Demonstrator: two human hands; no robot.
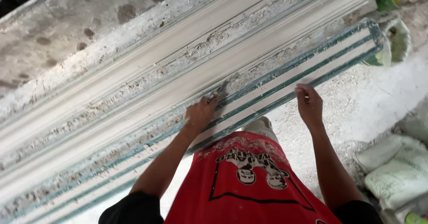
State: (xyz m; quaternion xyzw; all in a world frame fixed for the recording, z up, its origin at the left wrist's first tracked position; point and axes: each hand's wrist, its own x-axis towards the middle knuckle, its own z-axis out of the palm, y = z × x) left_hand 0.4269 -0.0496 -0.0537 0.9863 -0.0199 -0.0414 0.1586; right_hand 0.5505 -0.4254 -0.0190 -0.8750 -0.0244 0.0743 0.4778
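Dusty white-powdered floor below me, long white plaster cornice mould with teal-green edge strips running diagonally. Plaster-caked round bucket sits past the mould's far end, contents not readable. Pale woven sacks piled low right, well away from my fingers. Left hand fisted around a small metal scraper tool, blade just beyond the fingertips, touching the mould's groove. Right hand rests loosely curled on the mould's near teal edge, fingers bent, gripping nothing I can make out.
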